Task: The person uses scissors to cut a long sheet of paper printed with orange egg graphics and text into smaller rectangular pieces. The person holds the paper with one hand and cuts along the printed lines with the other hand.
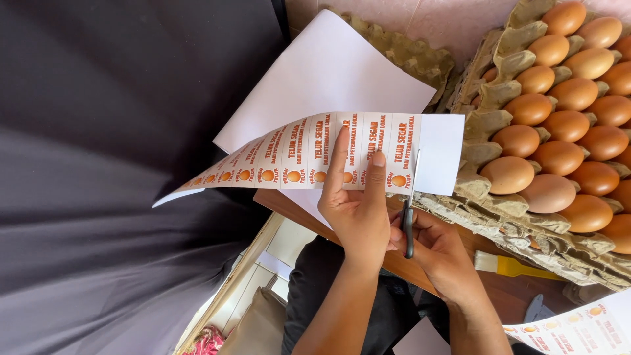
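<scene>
The two forearms rise from the bottom centre of the frame, nearest the lens. The left hand (358,207) sits at the middle, fingers stretched up and pinching the lower edge of a label strip (309,154), with the forefinger and another finger laid flat on its printed face. The strip is a long white sheet with a row of orange-printed egg labels; it runs from the lower left up to the right of centre, curling toward the camera at its left end and ending in a blank white part at the right.

Just right of the left hand, the right hand (437,250) is closed around the dark handles of scissors (410,207). The blades point straight up and meet the strip's lower edge at the line between the last label and the blank part. The two hands nearly touch.

Behind the strip a plain white sheet (328,72) lies tilted, reaching the top centre. On the right, a stack of grey pulp trays (490,125) holds rows of brown eggs (559,158), filling the upper right. Below the trays a yellow-handled brush (516,265) lies on the brown tabletop (493,289). Another printed sheet (578,332) shows in the lower right corner. Dark cloth (112,164) fills the left half.
</scene>
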